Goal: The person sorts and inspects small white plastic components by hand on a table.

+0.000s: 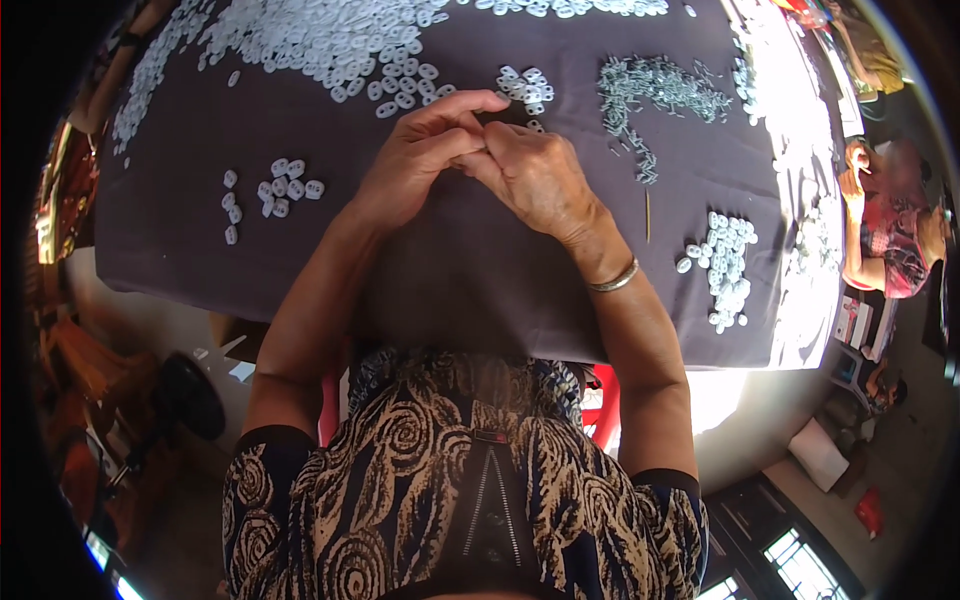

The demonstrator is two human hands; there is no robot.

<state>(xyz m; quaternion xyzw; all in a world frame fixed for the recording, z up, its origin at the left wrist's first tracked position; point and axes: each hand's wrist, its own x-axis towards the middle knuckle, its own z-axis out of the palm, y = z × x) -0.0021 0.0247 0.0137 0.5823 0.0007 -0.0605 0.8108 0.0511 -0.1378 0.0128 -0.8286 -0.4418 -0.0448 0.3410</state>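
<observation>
Over the middle of the dark-clothed table, my left hand (415, 155) and my right hand (535, 170) meet, fingertips together. Both are closed in a pinch, and whatever lies between the fingers is hidden. Just beyond my right hand sits a little cluster of white oval plastic pieces (526, 86). A wide heap of the same white pieces (310, 40) covers the far left. To the right of my right hand lies a pile of small grey metal pins (660, 88), with a thin brownish stick (648, 217) just nearer to me.
Small groups of white pieces (282, 188) rest at the left, and more white pieces (728, 262) at the right. The dark tablecloth (440, 285) reaches to my lap. Other people (890, 215) sit beyond the sunlit right edge. A black fan (192, 395) stands at lower left.
</observation>
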